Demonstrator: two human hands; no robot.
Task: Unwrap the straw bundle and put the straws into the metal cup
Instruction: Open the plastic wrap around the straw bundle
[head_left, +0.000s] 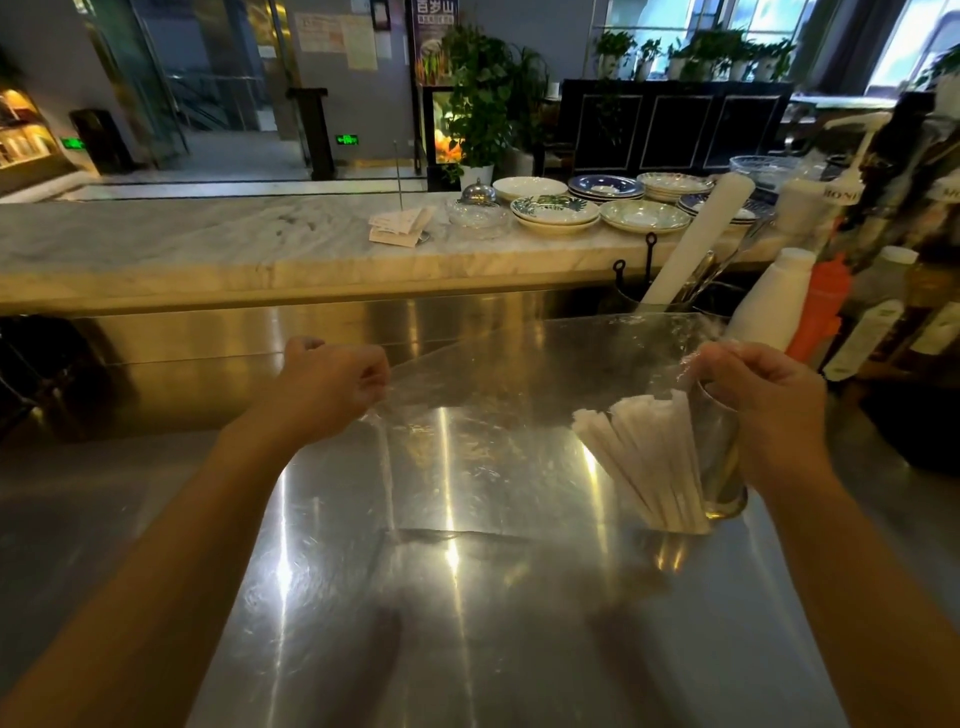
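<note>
A clear plastic wrap (498, 415) hangs stretched as a sheet between my two hands above the steel counter. My left hand (332, 379) is closed on its left top corner. My right hand (763, 395) pinches the right top corner, just above the metal cup (722, 467). A bunch of white paper-wrapped straws (644, 462) stands fanned out, tips leaning left, bases against the cup's left side. The frame does not show whether the straws are inside the cup or beside it.
The steel counter (467, 623) reflects light. Syrup and sauce bottles (810, 306) crowd the right edge. A tall white roll (696, 244) leans in a holder at the back. Stacked plates (556, 210) and paper slips (400, 226) lie on the marble bar behind.
</note>
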